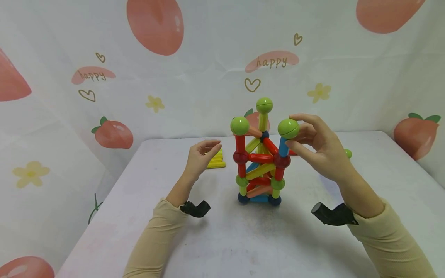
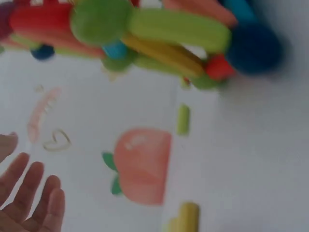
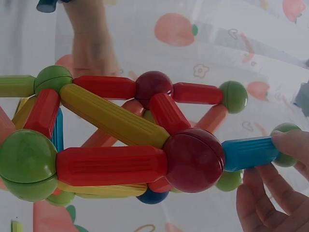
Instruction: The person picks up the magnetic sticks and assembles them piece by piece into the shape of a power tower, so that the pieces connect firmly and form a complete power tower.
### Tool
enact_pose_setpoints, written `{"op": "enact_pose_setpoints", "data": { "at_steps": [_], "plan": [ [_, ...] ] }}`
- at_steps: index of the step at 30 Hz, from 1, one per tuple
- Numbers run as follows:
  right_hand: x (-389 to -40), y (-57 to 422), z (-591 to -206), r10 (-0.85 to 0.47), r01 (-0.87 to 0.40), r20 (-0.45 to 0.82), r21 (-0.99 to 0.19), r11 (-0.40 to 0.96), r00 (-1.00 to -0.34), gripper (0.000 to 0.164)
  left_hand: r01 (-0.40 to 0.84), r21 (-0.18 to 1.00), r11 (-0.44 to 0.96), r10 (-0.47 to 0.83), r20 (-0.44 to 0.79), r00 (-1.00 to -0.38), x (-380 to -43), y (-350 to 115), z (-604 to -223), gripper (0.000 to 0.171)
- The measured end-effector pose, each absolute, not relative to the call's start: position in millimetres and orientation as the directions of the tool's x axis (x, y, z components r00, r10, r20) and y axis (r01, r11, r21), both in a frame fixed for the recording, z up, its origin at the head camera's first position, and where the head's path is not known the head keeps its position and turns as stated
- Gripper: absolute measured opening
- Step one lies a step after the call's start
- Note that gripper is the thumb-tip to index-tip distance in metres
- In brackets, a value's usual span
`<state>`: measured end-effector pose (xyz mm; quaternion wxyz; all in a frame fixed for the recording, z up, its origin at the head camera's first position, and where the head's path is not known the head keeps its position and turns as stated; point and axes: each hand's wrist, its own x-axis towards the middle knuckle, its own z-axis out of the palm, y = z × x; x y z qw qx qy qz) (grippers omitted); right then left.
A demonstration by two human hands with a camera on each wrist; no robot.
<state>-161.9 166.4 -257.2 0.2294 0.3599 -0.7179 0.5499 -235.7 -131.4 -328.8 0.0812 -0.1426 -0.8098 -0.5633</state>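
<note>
A tower of magnetic rods and balls stands upright on the table, its middle level joined by a red rod (image 1: 261,158). At its right front top, a light-green ball (image 1: 288,128) caps a blue rod (image 3: 248,153), which meets a dark red ball (image 3: 195,159). My right hand (image 1: 323,152) pinches this green ball, index finger over the top and thumb low beside the blue rod. Left of the tower, my left hand (image 1: 201,156) hovers apart from it, holding nothing. Its fingers look loosely extended in the left wrist view.
Several yellow and yellow-green rods (image 1: 216,164) lie on the table (image 1: 208,247) behind the left hand. A loose green ball (image 1: 348,153) sits beyond the right hand. A red rod (image 1: 293,153) lies behind the tower. A printed cloth (image 1: 208,77) hangs at the back.
</note>
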Motion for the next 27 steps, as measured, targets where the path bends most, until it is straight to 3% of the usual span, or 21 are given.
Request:
{"op": "enact_pose_setpoints", "data": {
  "at_steps": [8, 14, 27],
  "plan": [
    [-162, 166, -256, -0.26, -0.763, 0.719, -0.629, 0.153, -0.645, 0.057, 0.136, 0.801, 0.583, 0.158, 0.053, -0.986, -254, -152, -360, 0.034],
    [-161, 166, -257, -0.259, -0.761, 0.717, -0.628, 0.161, -0.647, 0.054, 0.096, 0.719, 0.688, 0.14, -0.002, -0.99, -260, -161, -373, 0.03],
    [-161, 167, -257, -0.261, -0.755, 0.709, -0.626, 0.195, -0.655, 0.048, 0.041, 0.627, 0.778, 0.133, -0.1, -0.986, -266, -171, -387, 0.03]
  ]
}}
